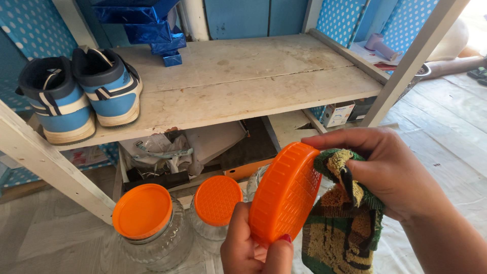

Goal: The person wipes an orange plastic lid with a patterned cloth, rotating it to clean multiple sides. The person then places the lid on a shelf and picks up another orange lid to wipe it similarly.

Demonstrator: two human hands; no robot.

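Head view: your left hand (256, 248) pinches the orange lid (285, 193) at its lower rim, thumb and fingers pressed on the ribbed edge, holding it on edge so its inner side faces the cloth (345, 213). Your right hand (390, 172) is closed on that green-and-yellow cloth, bunching it against the lid's far side. Below, two glass jars (154, 238) stand capped with orange lids; their contents cannot be made out. Blue sneakers (81, 94) sit on the shelf (243, 86).
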